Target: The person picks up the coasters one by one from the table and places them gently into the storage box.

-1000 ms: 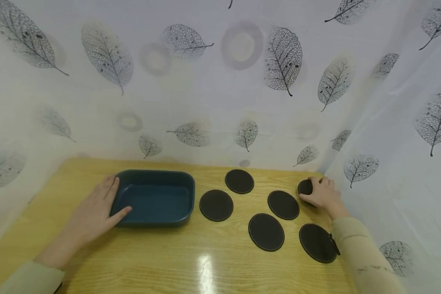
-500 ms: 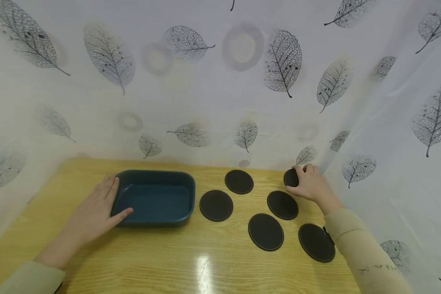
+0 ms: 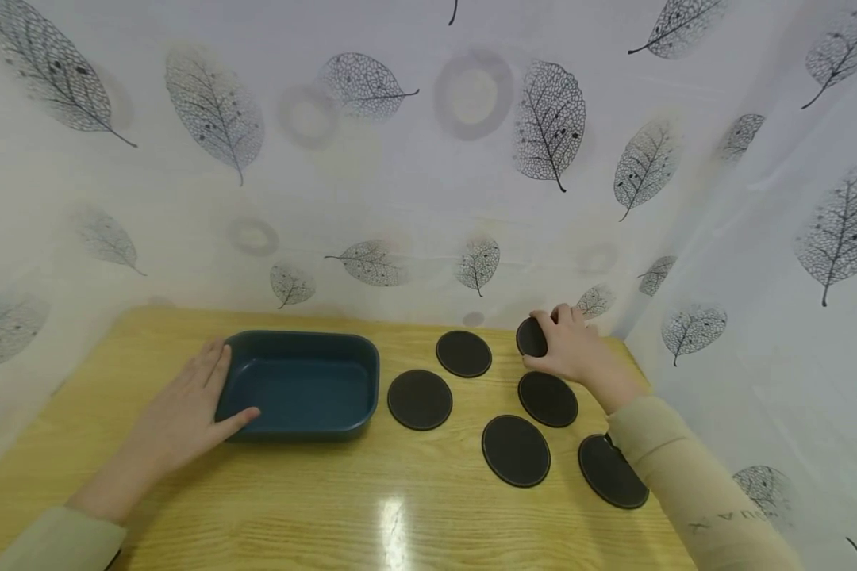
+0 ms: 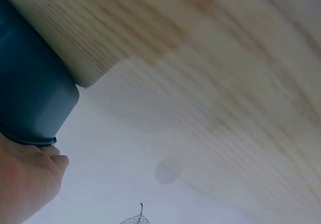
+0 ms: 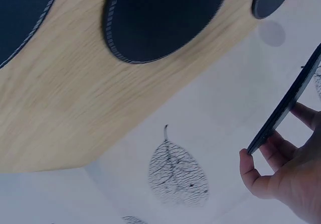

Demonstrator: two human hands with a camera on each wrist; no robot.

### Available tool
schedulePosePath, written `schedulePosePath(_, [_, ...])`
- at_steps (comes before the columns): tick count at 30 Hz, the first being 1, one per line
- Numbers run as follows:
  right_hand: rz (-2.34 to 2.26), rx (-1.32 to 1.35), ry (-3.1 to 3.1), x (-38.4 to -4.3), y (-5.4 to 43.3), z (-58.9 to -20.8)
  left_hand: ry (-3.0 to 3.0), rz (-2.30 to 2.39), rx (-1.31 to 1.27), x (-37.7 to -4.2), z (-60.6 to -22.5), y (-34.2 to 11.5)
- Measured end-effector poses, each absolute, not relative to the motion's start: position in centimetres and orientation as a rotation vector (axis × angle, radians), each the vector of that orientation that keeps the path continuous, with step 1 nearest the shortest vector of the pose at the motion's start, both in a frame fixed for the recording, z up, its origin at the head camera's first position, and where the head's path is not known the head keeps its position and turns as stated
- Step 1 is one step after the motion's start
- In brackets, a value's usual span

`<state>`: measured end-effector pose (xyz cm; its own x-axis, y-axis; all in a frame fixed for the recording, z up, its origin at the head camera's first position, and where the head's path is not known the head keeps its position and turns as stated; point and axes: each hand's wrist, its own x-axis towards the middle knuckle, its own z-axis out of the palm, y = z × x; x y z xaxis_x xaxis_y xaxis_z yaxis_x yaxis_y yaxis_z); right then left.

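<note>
My left hand (image 3: 186, 404) rests on the left end of a dark teal rectangular dish (image 3: 303, 385), fingers along its left rim and the thumb stretched across the near corner. In the left wrist view, fingertips sit at the rim, beside the dish's outer wall (image 4: 42, 78). At the back right, my right hand (image 3: 571, 353) pinches a round black coaster (image 3: 530, 339) by its edge. The right wrist view shows this held coaster (image 5: 283, 106) tilted and edge-on, raised off the table, with thumb and fingers around its lower part.
Several black coasters lie flat on the wooden table (image 3: 293, 507); the nearest to my right hand is one coaster (image 3: 547, 399) just below it. Another coaster (image 3: 420, 400) lies close to the dish's right side. A leaf-patterned curtain (image 3: 400, 174) hangs behind and to the right.
My right hand has moved left along the table's back edge with the coaster, from the far right corner. The left hand and the dish have stayed in place.
</note>
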<state>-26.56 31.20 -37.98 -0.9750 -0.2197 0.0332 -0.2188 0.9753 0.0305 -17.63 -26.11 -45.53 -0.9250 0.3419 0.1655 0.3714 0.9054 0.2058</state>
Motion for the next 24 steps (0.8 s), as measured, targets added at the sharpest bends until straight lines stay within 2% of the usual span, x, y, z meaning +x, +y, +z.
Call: schedulePosePath(24, [0.020, 0.699, -2.993, -26.7, 19.3, -35.3, -2.953, -0.354, -0.538, -17.6, -45.4, -26.1])
